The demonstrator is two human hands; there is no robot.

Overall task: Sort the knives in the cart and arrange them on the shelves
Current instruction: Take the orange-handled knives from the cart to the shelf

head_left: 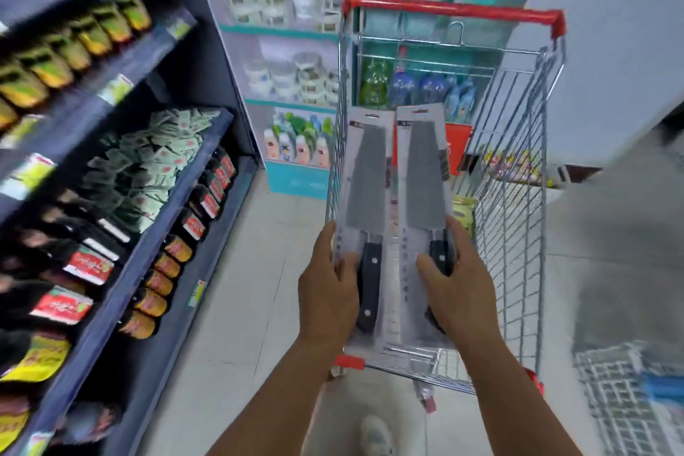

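A person stood in a shop aisle, looking down at two packaged cleavers held side by side above a wire shopping cart (518, 196). The left hand (327, 292) grasped the left cleaver pack (366, 189) at its lower edge, fingers curled round the card beside the black riveted handle. The right hand (459, 289) grasped the right cleaver pack (423, 178) the same way, thumb across the front and fingers wrapped over the black handle. Both packs were long grey backing cards, each showing a broad rectangular blade pointing away from the person. Their inner edges touched or nearly touched, and both tilted slightly back over the cart's near end.

The cart had a red handle bar (451, 11) at its far end and red corner caps near the person. Some yellow packets (464, 211) lay inside it, partly hidden behind the cards.

To the left ran dark blue shelves (177, 204) stocked with dark bottles bearing red labels (192, 226), green sachets (148, 167) and yellow-green pouches (74, 44). Straight ahead stood a white and teal display unit (285, 104) holding pale tubs and small bottles. The floor (237, 307) was pale tile, and the view was blurred at the edges.
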